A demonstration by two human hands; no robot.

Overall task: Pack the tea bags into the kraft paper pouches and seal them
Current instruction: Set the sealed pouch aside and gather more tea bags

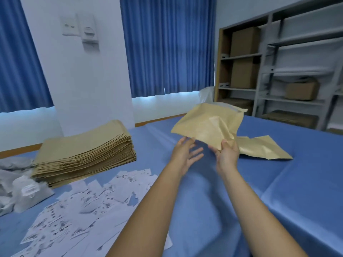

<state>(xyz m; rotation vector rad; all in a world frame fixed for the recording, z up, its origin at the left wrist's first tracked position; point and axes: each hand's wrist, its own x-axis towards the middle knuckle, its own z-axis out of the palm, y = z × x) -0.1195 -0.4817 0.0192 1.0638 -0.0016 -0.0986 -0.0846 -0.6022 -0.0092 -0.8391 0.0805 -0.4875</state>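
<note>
Along the far wall hang long blue curtains (167, 43), and a grey shelving unit (289, 75) with cardboard boxes (243, 41) stands off the table's far right corner. The table (278, 182) itself, under a blue cloth, fills most of what I can see.

Near its left edge sits a tall stack of flat pouches (83, 145). In front of that, towards the near left corner, lies a loose spread of white tea bags (83, 201). Some clear plastic bags (18, 188) are bunched at the left edge.

Over the middle of the table, towards the far edge, a held pouch (207, 125) is up off the cloth, puffed and creased, its mouth turned up and away and apparently open. A second pouch (263, 147) lies crumpled on the cloth just right of it.

The right hand (227, 154) pinches the held pouch's lower corner, thumb on the front face and fingers behind. The left hand (185, 153) is spread wide and holds nothing. Its fingertips are up at the pouch's lower edge, though I cannot tell whether they touch.

I'd say this pouch is being readied in the air, and I can't see whether any tea bags are inside. If it is filled, the next move is to bring both hands to the mouth and press it closed evenly. If not, the free hand must go back to the near left corner for tea bags.
</note>
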